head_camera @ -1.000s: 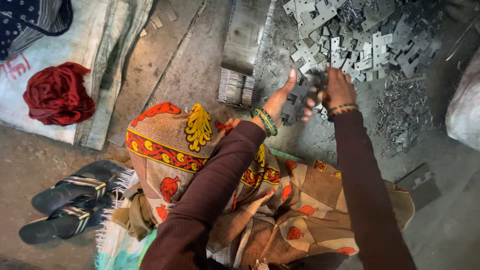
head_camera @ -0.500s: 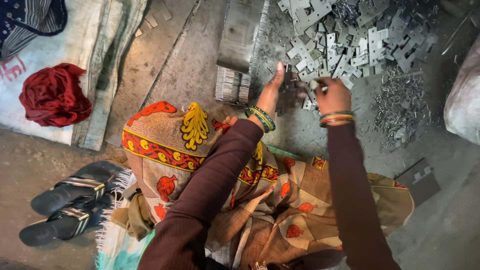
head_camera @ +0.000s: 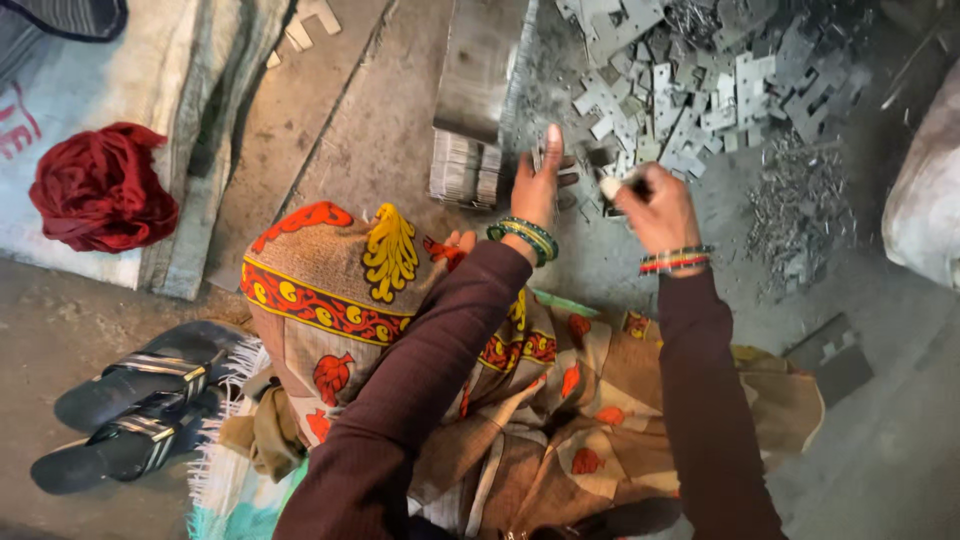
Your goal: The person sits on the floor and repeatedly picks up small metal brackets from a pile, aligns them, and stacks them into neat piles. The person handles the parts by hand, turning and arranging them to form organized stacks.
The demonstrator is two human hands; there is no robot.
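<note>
Both arms in long dark maroon sleeves (head_camera: 420,400), snug to the wrists. Left hand (head_camera: 538,185) wears green bangles (head_camera: 524,238); right hand (head_camera: 655,205) wears red, green and gold ones (head_camera: 676,261). Over the lap, a tan patterned cloth (head_camera: 560,400) with red leaves and a yellow motif.

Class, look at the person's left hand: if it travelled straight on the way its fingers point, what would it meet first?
The left hand points up the picture, away from the body. It would probably first meet the heap of flat grey metal pieces on the floor; the upright metal sheet stands just left of that line. Depth is uncertain.
</note>
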